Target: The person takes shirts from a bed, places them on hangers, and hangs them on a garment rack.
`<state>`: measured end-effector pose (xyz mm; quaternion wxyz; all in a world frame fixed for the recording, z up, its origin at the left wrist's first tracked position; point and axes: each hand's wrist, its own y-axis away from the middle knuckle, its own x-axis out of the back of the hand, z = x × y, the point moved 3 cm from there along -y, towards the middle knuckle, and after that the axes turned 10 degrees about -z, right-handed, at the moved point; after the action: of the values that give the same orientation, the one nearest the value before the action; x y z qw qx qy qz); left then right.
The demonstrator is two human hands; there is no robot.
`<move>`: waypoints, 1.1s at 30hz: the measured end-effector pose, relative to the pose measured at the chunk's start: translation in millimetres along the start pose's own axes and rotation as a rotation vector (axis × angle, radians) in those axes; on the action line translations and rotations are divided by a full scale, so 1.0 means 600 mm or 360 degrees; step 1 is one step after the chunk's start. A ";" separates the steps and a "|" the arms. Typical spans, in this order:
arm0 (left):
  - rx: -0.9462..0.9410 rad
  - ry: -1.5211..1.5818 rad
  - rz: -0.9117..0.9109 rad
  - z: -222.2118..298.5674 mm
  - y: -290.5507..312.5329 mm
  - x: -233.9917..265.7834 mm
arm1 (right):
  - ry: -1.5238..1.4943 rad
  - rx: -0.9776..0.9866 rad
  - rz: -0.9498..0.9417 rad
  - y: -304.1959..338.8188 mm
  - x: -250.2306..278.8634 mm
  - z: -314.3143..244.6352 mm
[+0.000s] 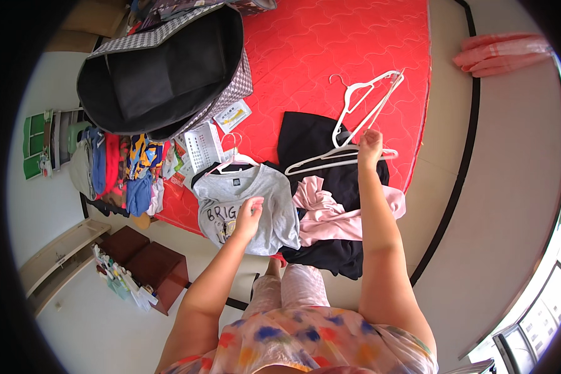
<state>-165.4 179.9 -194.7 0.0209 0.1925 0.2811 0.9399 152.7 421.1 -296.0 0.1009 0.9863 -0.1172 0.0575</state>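
Surroundings: beyond the grey shirt (274, 215) and to its left, an open bag (245, 81) is standing; left of the shirt, folded clothes (111, 163) are lying.
Crowding: right of the shirt, black fabric (306, 132), pink cloth (333, 223) and the upper hanger (373, 81) are lying close.
Lower hanger (322, 156): lying beyond the shirt, rightward; long axis running crosswise, right end angling slightly away.
Right hand (370, 144): curling over that hanger; cannot tell whether gripping.
Left hand (248, 218): hovering over the shirt, fingers relaxing, unclasped.
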 end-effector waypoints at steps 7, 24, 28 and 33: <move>-0.0036 -0.0044 -0.0101 0.009 0.024 -0.009 | -0.0404 0.0211 0.0029 0.025 0.043 -0.124; -0.0232 0.0830 -0.0594 0.204 0.152 -0.095 | -0.0002 -0.0198 -0.0893 0.674 -0.008 -0.247; -0.0255 0.0725 -0.0651 0.133 0.214 -0.071 | 0.0123 0.0240 -0.0696 0.723 0.012 -0.263; -0.0250 0.0087 -0.1122 0.074 0.320 -0.060 | 0.0677 0.0552 -0.0207 0.738 0.096 -0.296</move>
<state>-102.1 36.0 -70.2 0.3508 0.0563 0.2576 0.8985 84.9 24.4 -33.0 -0.0435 0.9600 -0.0184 0.2759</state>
